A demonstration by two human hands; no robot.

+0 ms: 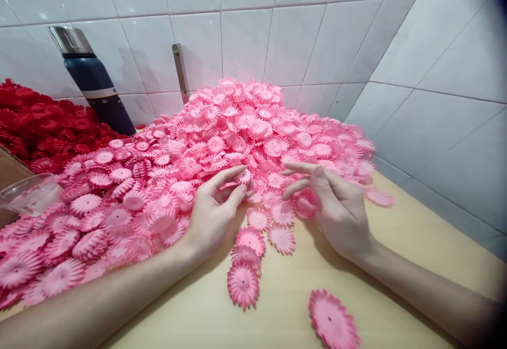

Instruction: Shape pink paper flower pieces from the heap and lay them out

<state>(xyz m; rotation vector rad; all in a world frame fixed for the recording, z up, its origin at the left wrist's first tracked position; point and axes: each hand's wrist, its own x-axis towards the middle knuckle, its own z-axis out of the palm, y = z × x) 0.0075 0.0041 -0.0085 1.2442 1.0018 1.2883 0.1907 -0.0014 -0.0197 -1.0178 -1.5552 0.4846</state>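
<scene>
My left hand is closed in a pinch at the front of the pink heap, with a small pink flower piece at its thumb and fingertips. Facing it, my right hand has its index and middle fingers stretched to the left. A darker pink flower piece sits tucked under those fingers against the palm, partly hidden. Between and below the hands, several scalloped flower pieces lie in a short overlapping row. One larger flower piece rests alone near the front edge of the view.
A large heap of pink flower pieces covers the back and left of the table. Red flower pieces are piled far left, beside a dark blue bottle. A clear plastic cup lies at left. Tiled walls enclose the back and right.
</scene>
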